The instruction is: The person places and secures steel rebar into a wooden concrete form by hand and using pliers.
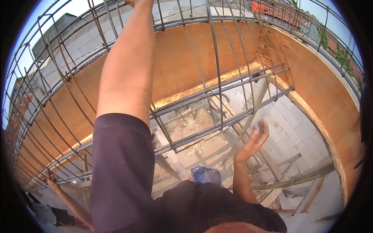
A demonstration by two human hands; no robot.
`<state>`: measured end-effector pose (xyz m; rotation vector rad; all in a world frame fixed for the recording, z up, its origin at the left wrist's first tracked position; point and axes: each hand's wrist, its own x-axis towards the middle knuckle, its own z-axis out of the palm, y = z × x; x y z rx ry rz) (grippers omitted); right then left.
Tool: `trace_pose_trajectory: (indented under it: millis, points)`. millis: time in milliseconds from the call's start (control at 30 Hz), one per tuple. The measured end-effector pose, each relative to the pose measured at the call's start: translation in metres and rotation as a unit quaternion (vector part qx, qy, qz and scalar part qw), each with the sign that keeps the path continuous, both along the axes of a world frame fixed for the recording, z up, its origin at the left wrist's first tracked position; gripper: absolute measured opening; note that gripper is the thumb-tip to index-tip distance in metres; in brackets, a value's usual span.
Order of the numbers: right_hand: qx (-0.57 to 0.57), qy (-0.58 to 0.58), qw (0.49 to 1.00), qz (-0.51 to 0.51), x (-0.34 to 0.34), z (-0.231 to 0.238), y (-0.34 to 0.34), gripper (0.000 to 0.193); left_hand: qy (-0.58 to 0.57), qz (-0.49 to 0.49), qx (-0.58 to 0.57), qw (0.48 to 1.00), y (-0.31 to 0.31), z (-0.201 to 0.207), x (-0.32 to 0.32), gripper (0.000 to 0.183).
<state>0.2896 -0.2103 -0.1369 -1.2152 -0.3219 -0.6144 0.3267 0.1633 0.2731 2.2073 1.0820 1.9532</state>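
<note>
My left arm, in a short dark sleeve, stretches up across a long rebar cage. Only part of my left hand shows at the upper edge, by the cage's top bars; its fingers are mostly cut off, so its grip is hidden. My right hand is raised just below the lower bars, fingers apart and holding nothing. Thin steel stirrups cross the paired horizontal bars. Behind the cage stands an orange-brown plywood formwork board, meeting another plywood board at the right corner.
At lower left, another person's hand is at the cage's bars. Far below are a littered floor, a blue crumpled object and wooden poles. A pale block wall stands at right. Tiled roofs rise beyond.
</note>
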Motion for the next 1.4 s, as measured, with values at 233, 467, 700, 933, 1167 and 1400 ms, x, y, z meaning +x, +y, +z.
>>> trace_pose_trajectory:
  millis: [233,467,700,933,1167,1400]
  points:
    - [0.332,0.329,0.774,0.427,-0.009,0.009,0.073,0.073,0.218,0.079,-0.096,0.968,0.029,0.004,-0.035,0.061]
    - [0.093,0.282,0.876,0.379,0.021,-0.008,0.069,0.054,0.333,0.042,-0.149,0.930,0.003,-0.004,-0.017,0.073]
    - [-0.098,-0.117,0.960,0.236,0.066,0.156,-0.025,0.035,0.342,0.050,-0.118,0.931,-0.014,-0.006,-0.049,0.036]
    - [0.049,-0.141,0.984,-0.095,0.115,0.099,0.013,0.044,0.347,0.072,-0.133,0.925,-0.014,-0.002,-0.039,0.054]
    - [0.365,0.257,0.854,0.268,0.045,-0.017,0.073,0.086,0.364,-0.028,-0.056,0.929,0.010,0.004,-0.049,0.079]
    - [0.399,0.227,0.827,0.324,0.051,0.019,0.101,0.078,0.343,0.061,0.026,0.937,-0.009,-0.003,-0.043,0.083]
